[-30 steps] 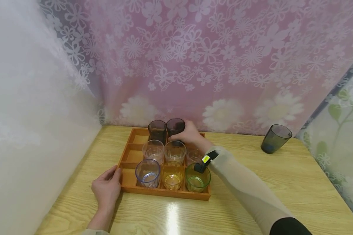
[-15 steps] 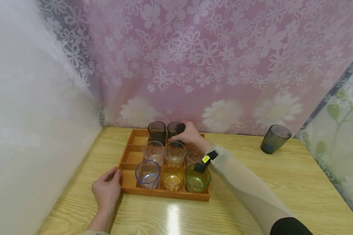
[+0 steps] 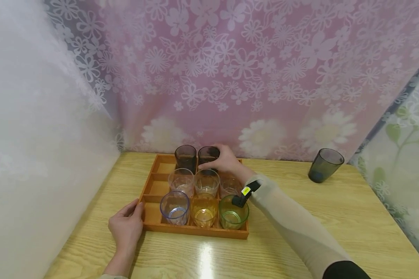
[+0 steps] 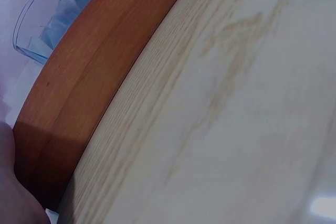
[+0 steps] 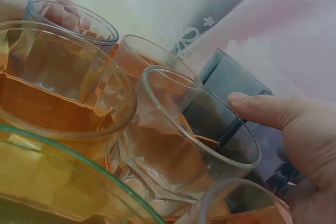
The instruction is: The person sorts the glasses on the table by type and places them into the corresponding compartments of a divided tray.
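Observation:
My right hand (image 3: 227, 159) grips a dark tumbler (image 3: 206, 154) in the back row of a wooden compartment tray (image 3: 195, 229). In the right wrist view, the thumb (image 5: 257, 107) lies against that tumbler's side. Left of it stands another dark tumbler (image 3: 186, 157). Clear glasses (image 3: 181, 180) fill part of the middle row. In front are a blue-rimmed glass (image 3: 174, 207), an amber glass (image 3: 204, 211) and a green glass (image 3: 233, 215). My left hand (image 3: 126, 224) holds the tray's front left corner, the thumb at its edge; some fingertips are hidden.
A single dark grey tumbler (image 3: 326, 166) stands at the back right of the wooden table (image 3: 300, 201). A pink flowered curtain (image 3: 202, 77) hangs just behind the tray, and a white sheet (image 3: 52, 135) borders the left side.
The dark tumbler in my right hand has come down slightly into the back row, level with its neighbour. My left hand has stayed at the tray's corner.

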{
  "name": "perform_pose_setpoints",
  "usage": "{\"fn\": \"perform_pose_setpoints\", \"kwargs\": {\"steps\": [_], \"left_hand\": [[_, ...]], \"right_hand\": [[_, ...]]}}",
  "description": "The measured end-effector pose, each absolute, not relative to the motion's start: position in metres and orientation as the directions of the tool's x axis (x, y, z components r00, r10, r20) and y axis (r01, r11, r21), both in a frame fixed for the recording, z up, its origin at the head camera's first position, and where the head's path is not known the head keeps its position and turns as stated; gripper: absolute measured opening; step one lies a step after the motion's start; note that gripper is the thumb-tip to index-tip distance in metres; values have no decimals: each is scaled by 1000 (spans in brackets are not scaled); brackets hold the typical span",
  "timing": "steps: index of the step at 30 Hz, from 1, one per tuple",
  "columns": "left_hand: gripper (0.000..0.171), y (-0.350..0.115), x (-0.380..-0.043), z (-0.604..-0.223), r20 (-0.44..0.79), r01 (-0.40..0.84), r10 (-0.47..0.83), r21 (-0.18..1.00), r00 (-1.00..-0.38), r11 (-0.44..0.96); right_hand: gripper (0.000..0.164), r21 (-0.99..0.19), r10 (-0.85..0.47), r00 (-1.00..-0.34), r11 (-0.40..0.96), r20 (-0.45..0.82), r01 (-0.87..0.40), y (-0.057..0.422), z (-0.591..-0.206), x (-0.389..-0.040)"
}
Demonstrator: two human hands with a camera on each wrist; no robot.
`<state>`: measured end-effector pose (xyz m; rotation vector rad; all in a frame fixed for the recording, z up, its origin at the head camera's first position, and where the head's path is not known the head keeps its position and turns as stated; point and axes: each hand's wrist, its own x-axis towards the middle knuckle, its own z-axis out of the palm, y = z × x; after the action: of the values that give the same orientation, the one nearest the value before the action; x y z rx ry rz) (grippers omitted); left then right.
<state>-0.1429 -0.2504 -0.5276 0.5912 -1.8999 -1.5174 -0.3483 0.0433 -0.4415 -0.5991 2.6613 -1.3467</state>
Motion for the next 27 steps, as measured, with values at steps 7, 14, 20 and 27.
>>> {"fn": "perform_pose_setpoints", "kwargs": {"steps": [7, 14, 20, 27], "left_hand": [[20, -249, -144, -530, 206, 50, -686, 970, -698, 240], [20, -250, -145, -532, 196, 42, -699, 972, -687, 231], [20, -251, -145, -533, 190, 14, -710, 969, -678, 246], [21, -250, -144, -532, 191, 8, -705, 967, -683, 254]], "right_hand": [[84, -854, -404, -910, 437, 95, -284, 52, -436, -344], [83, -916, -399, -911, 321, 101, -242, 71, -428, -335], [80, -934, -397, -905, 244, 151, -262, 100, -429, -329], [73, -940, -366, -916, 225, 163, -257, 143, -426, -316]]}}
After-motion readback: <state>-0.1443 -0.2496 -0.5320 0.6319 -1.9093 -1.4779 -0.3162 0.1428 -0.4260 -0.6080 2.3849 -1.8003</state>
